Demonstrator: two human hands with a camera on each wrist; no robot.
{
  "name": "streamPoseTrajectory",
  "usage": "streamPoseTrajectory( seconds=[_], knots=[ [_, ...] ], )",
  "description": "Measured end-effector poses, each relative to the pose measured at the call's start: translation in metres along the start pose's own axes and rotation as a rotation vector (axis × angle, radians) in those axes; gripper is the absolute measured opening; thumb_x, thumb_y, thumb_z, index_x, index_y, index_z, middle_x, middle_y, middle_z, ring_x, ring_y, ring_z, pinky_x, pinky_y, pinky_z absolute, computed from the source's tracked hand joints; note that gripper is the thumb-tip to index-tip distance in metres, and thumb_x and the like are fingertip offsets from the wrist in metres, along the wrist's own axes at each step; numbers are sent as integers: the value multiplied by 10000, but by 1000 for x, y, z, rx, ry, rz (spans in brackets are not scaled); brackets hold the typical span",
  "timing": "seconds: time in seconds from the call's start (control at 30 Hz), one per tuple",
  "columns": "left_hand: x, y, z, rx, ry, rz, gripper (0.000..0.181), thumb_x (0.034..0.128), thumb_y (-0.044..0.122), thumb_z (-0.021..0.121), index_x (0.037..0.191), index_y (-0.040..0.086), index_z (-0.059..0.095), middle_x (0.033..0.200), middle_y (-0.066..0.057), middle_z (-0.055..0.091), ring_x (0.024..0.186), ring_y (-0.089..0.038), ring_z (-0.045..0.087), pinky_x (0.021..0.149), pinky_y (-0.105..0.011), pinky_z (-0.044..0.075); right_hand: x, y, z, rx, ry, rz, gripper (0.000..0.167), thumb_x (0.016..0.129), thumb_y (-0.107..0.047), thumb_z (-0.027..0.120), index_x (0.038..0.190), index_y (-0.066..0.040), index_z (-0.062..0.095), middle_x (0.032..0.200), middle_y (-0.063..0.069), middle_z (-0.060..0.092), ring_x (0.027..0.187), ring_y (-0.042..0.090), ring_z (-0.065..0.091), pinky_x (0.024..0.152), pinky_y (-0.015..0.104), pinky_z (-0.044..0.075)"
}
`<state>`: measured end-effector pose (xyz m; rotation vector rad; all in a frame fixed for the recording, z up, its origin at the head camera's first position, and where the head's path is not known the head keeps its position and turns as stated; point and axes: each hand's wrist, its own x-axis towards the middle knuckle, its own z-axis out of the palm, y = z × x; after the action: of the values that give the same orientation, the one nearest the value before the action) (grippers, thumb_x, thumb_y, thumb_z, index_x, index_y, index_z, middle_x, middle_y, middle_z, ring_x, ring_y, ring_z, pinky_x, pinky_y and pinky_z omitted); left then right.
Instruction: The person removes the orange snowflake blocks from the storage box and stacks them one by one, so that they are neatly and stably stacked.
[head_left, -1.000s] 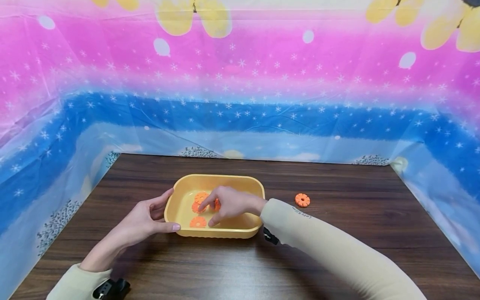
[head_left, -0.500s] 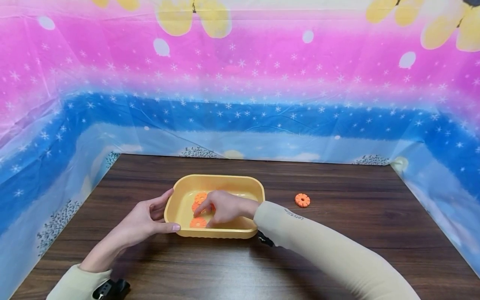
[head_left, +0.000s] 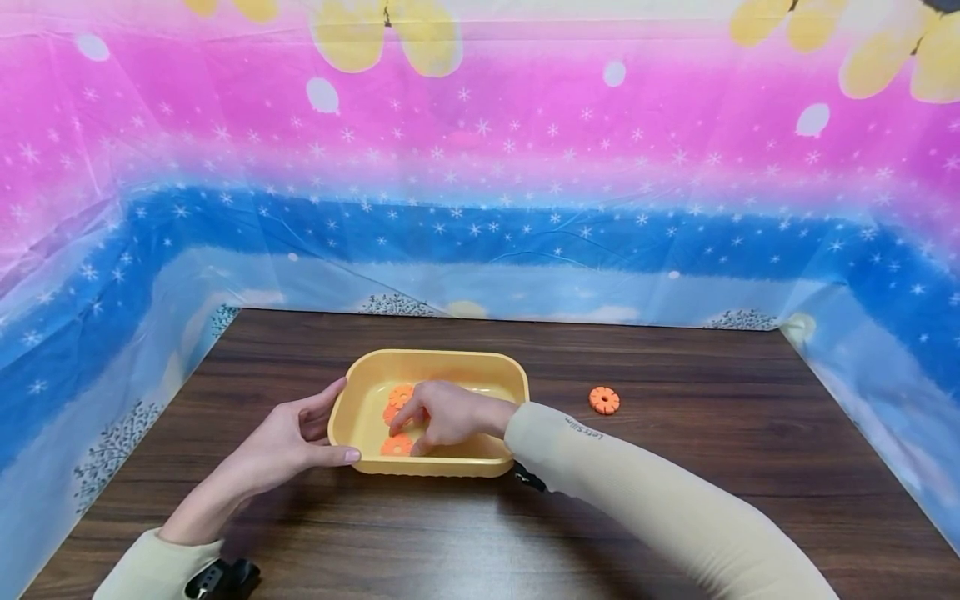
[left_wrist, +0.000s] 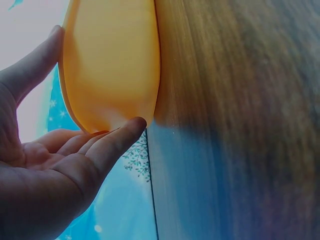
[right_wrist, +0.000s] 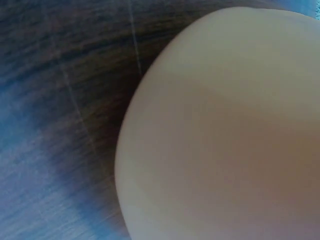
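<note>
A yellow plastic tray (head_left: 487, 467) stands on the table, several orange notched discs (head_left: 401, 394) lying towards its left end. My left hand (head_left: 273, 446) holds that end, with the thumb at the near corner and fingers at the far one. In the left wrist view, the hand (left_wrist: 60, 165) spans the tray's end wall (left_wrist: 112, 60). Reaching inside from the right, my right hand (head_left: 450, 412) pinches at the nearest orange disc (head_left: 396, 446) between thumb and index finger; its other fingers are partly hidden. No fingers show in the right wrist view, where a pale curved wall fills most of the picture.
One more orange disc (head_left: 604, 401) lies on the dark wooden table (head_left: 675, 458), right of the tray. A patterned pink and blue cloth (head_left: 480, 208) hangs behind the table and along both sides.
My right hand has moved slightly down and left inside the tray, its fingertips coming onto the nearest disc, which has shifted a little. My left hand and the tray stay put.
</note>
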<state>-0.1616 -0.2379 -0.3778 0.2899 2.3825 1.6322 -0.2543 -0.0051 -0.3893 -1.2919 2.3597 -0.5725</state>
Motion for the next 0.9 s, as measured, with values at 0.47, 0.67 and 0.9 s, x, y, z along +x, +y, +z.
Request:
streamPoseTrajectory(
  seconds=[0.47, 0.67, 0.9],
  knots=[
    [0, 2, 1, -34, -6, 1, 961, 726, 164, 800, 1481, 124, 208, 1484, -161, 233, 1234, -341, 407, 829, -319, 497, -13, 12, -7, 14, 64, 11, 301, 691, -163, 826, 967, -171, 705, 855, -53, 623, 759, 99, 474, 688, 182, 393],
    [0, 0, 1, -30, -8, 7, 961, 728, 168, 799, 1481, 118, 205, 1481, -161, 241, 1235, -338, 405, 834, -317, 493, -18, 17, -10, 18, 69, 13, 287, 687, -186, 830, 941, -177, 697, 795, 18, 585, 712, 102, 440, 637, 190, 363],
    [0, 0, 1, -14, 4, -7, 970, 716, 185, 808, 1481, 130, 215, 1471, -153, 271, 1230, -323, 419, 831, -321, 496, -21, 19, -11, 31, 75, 39, 298, 675, -199, 839, 922, -175, 674, 800, 29, 569, 712, 108, 456, 641, 198, 389]
  ],
)
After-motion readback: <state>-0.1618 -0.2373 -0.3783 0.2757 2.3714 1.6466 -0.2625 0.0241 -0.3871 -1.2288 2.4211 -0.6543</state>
